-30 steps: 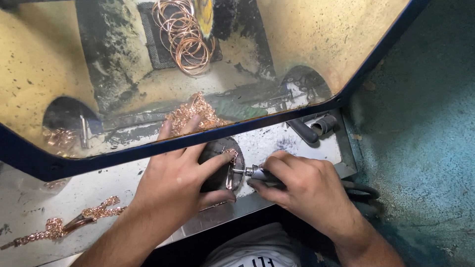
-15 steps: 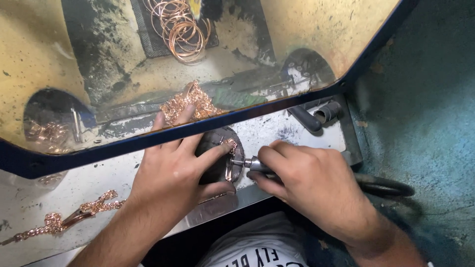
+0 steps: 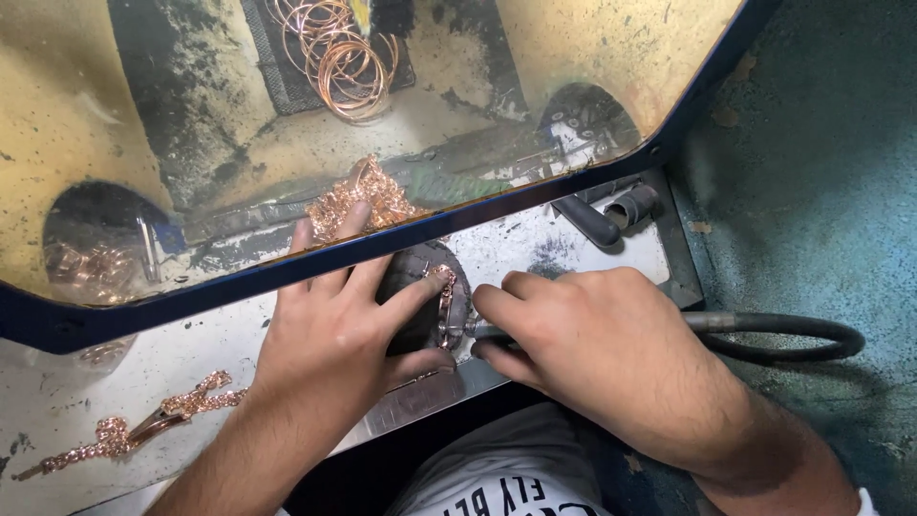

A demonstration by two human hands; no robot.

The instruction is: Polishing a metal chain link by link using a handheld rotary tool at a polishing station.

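Head view: your left hand (image 3: 349, 330) pins the chain (image 3: 445, 304) on a block (image 3: 420, 287); right hand (image 3: 597, 344) grips the tool (image 3: 487, 332) — judging mid-polish, steady pressure next.

chain (image 3: 124, 435) left of hands, rings (image 3: 336, 53) behind

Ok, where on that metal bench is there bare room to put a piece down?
Bare metal bench lies between the left hand and the copper chain at the left. A smaller free strip runs right of the dark block, before the black handles. It is crowded at the block, where both hands meet; the right hand holds a tool there.
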